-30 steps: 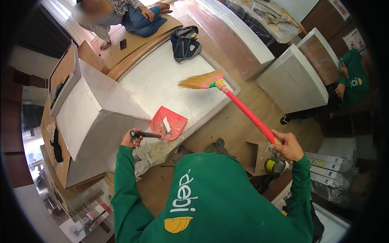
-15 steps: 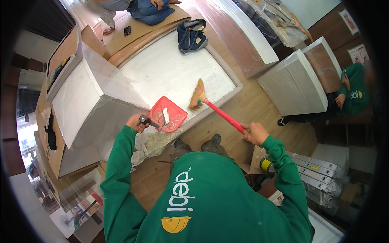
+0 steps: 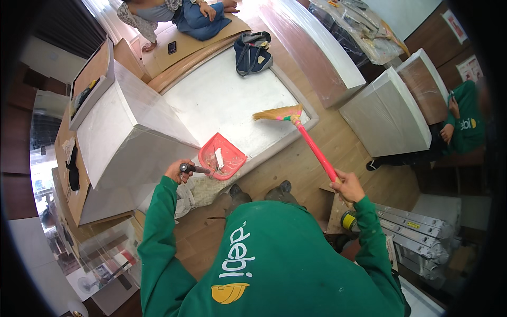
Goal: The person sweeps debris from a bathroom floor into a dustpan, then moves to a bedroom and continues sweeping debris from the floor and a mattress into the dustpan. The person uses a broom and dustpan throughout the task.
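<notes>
My left hand (image 3: 179,170) is closed around the dark handle of a red dustpan (image 3: 228,165). White scraps and dusty debris lie in the pan, at the near left edge of a low white platform (image 3: 211,95). My right hand (image 3: 347,186) grips the red handle of a broom (image 3: 315,147). Its straw-coloured bristles point left over the platform's near right part, apart from the dustpan. Whether the bristles touch the surface I cannot tell.
A dark blue bag (image 3: 253,55) rests on the platform's far end. Beyond it a person (image 3: 198,21) sits by a phone (image 3: 172,47). Plastic-wrapped white furniture (image 3: 108,124) stands left, another wrapped cabinet (image 3: 388,113) right, near a second person (image 3: 465,116). A folded metal ladder (image 3: 412,227) lies lower right.
The broom has moved right, and its head has turned so the bristles now point left. My right hand has shifted right and slightly nearer. The dustpan stays in my left hand.
</notes>
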### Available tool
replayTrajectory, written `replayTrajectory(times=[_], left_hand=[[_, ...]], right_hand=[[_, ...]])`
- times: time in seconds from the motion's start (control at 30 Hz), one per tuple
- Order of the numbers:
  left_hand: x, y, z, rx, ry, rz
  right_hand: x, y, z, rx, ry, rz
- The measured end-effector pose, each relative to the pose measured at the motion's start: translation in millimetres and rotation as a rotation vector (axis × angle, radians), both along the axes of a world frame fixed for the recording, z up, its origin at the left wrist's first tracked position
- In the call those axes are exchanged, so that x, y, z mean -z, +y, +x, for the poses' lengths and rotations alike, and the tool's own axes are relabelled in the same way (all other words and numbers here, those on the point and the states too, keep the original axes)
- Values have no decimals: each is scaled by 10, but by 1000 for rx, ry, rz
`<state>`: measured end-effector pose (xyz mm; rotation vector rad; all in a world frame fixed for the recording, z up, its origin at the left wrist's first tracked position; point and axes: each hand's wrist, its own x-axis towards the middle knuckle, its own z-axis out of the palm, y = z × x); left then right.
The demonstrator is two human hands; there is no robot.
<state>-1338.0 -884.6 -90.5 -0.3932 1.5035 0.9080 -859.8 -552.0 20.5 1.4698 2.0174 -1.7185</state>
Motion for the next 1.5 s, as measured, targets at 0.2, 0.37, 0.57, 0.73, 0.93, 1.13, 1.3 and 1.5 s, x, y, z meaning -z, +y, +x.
replayTrajectory(times=[0.2, 0.37, 0.57, 0.73, 0.93, 1.13, 1.3, 1.5], left_hand=[[109, -63, -61, -93, -12, -2], [187, -191, -106, -163, -34, 9], [280, -252, -66, -147, -70, 20], [261, -221, -3, -180, -8, 38], [245, -229, 42, -223, 49, 79], [149, -346, 37, -202, -10, 64], [-60, -430, 29, -41, 51, 23], [46, -191, -86, 43, 108, -54]], right_hand=[[1024, -500, -614, -189, -160, 145], [688, -859, -531, -238, -125, 7], [296, -710, -43, -98, 29, -48], [895, -443, -462, -118, 19, 188], [1510, -862, -907, -358, -105, 335], [606, -927, -171, -433, 10, 338], [-569, -274, 266, -414, -210, 425], [-608, -103, 51, -617, -348, 585]])
